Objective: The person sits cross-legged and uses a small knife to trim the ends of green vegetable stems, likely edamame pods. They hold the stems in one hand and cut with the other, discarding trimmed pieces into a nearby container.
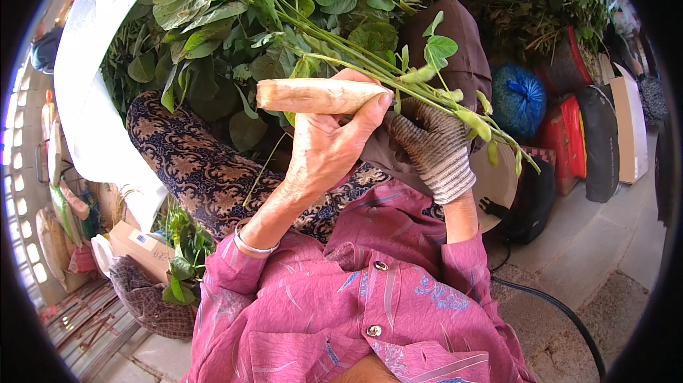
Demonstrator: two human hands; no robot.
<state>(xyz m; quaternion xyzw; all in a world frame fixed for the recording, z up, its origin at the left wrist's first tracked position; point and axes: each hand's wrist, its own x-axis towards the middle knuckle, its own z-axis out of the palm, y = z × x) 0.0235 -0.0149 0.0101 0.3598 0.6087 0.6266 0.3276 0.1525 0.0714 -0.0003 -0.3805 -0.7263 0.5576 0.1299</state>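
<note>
My left hand (333, 137), bare with a bangle at the wrist, grips a pale wooden handle (304, 96) that points left; a small dark tip shows past my thumb, and the rest of the tool is hidden. My right hand (432, 143), in a dirty ribbed knit glove, is curled right beside it, under green bean stems with plump pods (475, 122). Those stems run from the leafy heap at the upper left past both hands to the right. What the gloved fingers close on is hard to make out. A heap of leafy bean plants (213, 52) lies before me.
A white sheet (85, 116) edges the heap at the left. To the right stand a tied blue plastic bag (516, 100), a red bag (571, 137), a black bag (600, 143) and an open cardboard box (629, 127). A black cable (560, 305) crosses the stone floor. Another cardboard box (140, 249) sits lower left.
</note>
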